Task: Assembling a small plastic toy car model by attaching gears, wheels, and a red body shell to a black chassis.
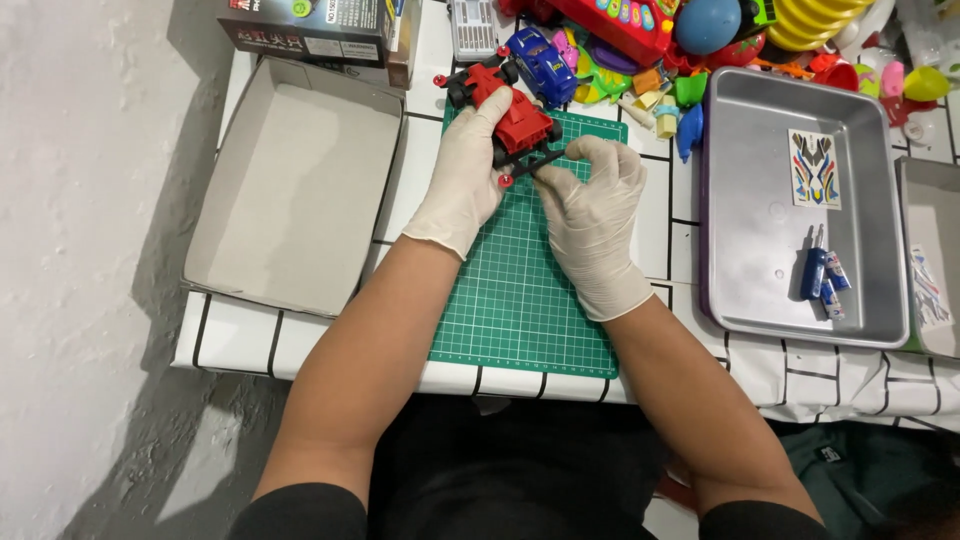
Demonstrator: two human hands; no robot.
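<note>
Two gloved hands hold red toy car (pixel 515 120); blue car (pixel 542 62) behind.

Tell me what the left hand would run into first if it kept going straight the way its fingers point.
The left hand points away from the person, its fingers already on the red toy car. Past that, the blue toy car probably comes next, though depth is hard to judge from above.
</note>
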